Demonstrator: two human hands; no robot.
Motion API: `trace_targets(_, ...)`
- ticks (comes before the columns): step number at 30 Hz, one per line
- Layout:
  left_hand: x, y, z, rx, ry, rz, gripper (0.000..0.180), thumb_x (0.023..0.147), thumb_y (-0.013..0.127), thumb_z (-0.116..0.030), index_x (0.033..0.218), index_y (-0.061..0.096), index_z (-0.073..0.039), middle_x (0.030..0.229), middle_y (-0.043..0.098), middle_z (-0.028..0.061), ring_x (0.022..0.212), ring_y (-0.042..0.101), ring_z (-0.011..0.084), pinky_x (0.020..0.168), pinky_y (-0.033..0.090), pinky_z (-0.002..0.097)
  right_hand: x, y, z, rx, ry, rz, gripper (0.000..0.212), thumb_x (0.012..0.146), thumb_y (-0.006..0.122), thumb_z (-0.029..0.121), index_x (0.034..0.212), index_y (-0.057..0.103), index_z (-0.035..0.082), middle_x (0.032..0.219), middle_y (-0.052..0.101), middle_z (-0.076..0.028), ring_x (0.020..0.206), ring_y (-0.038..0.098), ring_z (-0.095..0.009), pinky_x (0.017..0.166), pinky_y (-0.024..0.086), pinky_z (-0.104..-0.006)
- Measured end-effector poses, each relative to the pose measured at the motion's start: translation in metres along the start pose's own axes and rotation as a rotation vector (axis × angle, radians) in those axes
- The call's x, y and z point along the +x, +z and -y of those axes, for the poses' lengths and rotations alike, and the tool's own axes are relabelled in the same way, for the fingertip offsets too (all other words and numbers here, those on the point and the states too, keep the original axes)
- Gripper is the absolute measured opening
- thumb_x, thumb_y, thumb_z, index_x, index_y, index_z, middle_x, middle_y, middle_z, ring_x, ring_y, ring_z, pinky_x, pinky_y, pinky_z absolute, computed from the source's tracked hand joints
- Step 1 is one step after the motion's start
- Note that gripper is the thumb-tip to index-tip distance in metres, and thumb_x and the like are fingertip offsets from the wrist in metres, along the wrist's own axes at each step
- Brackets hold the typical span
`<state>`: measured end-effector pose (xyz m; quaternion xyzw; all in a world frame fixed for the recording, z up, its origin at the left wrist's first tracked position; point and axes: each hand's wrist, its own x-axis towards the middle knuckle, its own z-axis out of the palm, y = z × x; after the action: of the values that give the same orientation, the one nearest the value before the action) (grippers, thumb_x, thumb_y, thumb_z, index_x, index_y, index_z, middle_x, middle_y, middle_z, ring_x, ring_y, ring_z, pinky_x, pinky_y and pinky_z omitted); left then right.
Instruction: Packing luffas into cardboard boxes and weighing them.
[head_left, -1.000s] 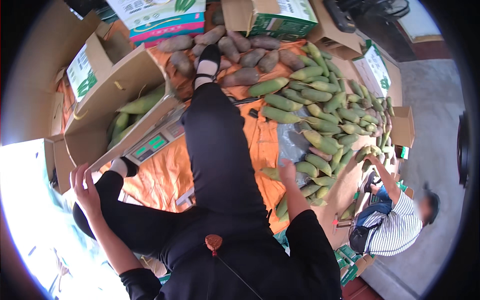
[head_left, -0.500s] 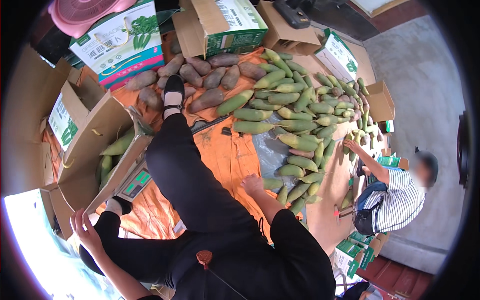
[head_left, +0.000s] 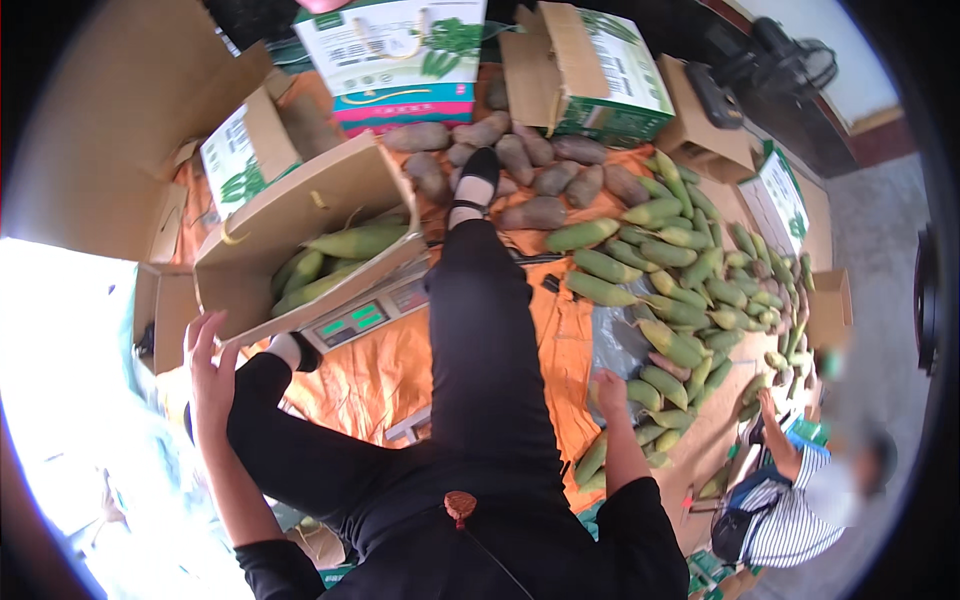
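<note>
My left hand (head_left: 212,375) is open, its fingers raised and apart beside the near left corner of a cardboard box (head_left: 290,205). Whether a fingertip touches the box edge, I cannot tell. Several green radishes (head_left: 358,242) lie inside the box. It rests on a digital scale (head_left: 395,297) with a lit green display. My right hand (head_left: 611,396) hovers by the near left edge of a pile of green radishes (head_left: 690,258). Blur and the hand's angle hide its fingers, and no held thing shows.
Dark reddish-brown roots (head_left: 535,212) lie around my forward foot on an orange sheet (head_left: 565,340). Printed cartons (head_left: 400,50) and an opened green-and-white box (head_left: 620,65) stand behind. At the right, a person in a striped top (head_left: 795,515) reaches toward the pile's edge.
The view has swung left, so the scene sits farther right and the box shows more fully. My left hand has lifted its fingers beside the box corner. My right hand stays near the pile.
</note>
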<state>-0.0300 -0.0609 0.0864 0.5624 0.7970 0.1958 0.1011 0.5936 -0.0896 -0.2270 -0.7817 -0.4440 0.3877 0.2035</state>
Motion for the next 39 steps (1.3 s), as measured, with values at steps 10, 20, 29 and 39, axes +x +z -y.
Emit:
trace_targets(10,0.015,-0.003,0.038,-0.029,-0.064,0.015,0.040,0.080,0.062,-0.006,0.120,0.057,-0.005,0.122,0.053,0.0115,0.116,0.050,0.0262,0.097,0.039,0.0346,-0.011,-0.075,0.089,0.322,0.499,-0.075,0.027,0.094,0.051,0.026,0.109,0.053,0.005,0.120,0.053,-0.006,0.103,0.055,-0.024,0.074,0.052,-0.0395)
trace_targets(20,0.017,0.018,0.053,0.034,-0.010,-0.085,0.041,0.079,0.065,-0.010,0.119,0.058,-0.008,0.131,0.049,0.0117,0.119,0.048,0.0297,0.098,0.040,0.0377,-0.018,-0.103,0.318,0.661,-0.316,0.136,0.034,0.099,0.044,0.034,0.089,0.050,0.003,0.135,0.048,-0.019,0.111,0.055,-0.032,0.087,0.050,-0.0411)
trace_targets(29,0.015,0.015,0.052,0.013,-0.066,-0.010,0.040,0.077,0.066,-0.009,0.116,0.060,-0.007,0.131,0.050,0.0118,0.120,0.049,0.0293,0.099,0.040,0.0377,-0.043,-0.013,0.506,0.957,-0.583,0.822,0.035,0.096,0.047,0.036,0.084,0.053,0.004,0.126,0.054,-0.022,0.103,0.060,-0.031,0.085,0.052,-0.0438)
trace_targets(39,0.017,0.022,0.070,0.106,0.067,-0.034,0.036,0.078,0.065,-0.009,0.114,0.062,-0.008,0.127,0.054,0.0074,0.101,0.054,0.0215,0.076,0.043,0.0293,-0.060,0.101,0.518,0.491,-0.619,0.853,0.043,0.092,0.058,0.028,0.126,0.051,0.003,0.124,0.056,-0.010,0.108,0.056,-0.016,0.082,0.047,-0.0312)
